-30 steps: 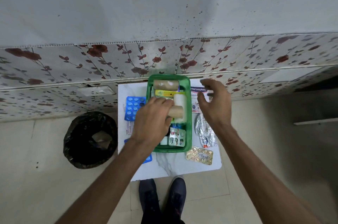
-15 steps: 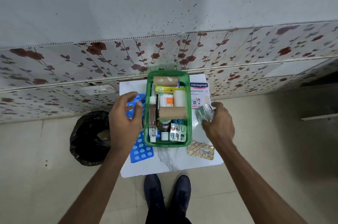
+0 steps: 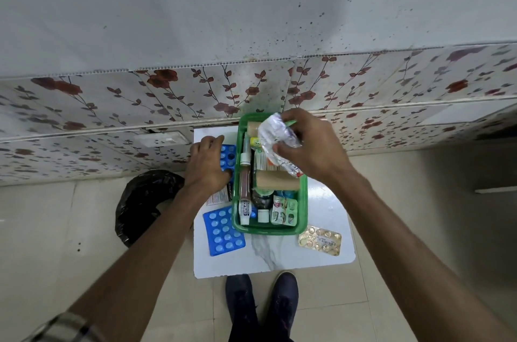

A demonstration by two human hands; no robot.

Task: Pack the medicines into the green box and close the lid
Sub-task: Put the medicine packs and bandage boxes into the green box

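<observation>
The green box (image 3: 268, 230) stands open on a small white table (image 3: 279, 260), filled with bandage rolls, a brown bottle, tubes and a green blister strip. My right hand (image 3: 310, 151) holds silver blister strips (image 3: 275, 136) over the far half of the box. My left hand (image 3: 208, 165) rests flat on a blue blister pack (image 3: 228, 153) left of the box; whether it grips it I cannot tell. A second blue blister pack (image 3: 223, 231) lies at the front left. A gold blister strip (image 3: 320, 240) lies at the front right. No lid shows.
A black-lined waste bin (image 3: 145, 203) stands on the floor left of the table. A floral-tiled wall (image 3: 112, 106) runs right behind the table. A printed carton (image 3: 221, 197) lies under my left wrist. My shoes (image 3: 261, 305) are at the table's front edge.
My right hand lifted the silver strips from the table right of the box and carried them over the box. My left hand settled onto the blue pack on the left.
</observation>
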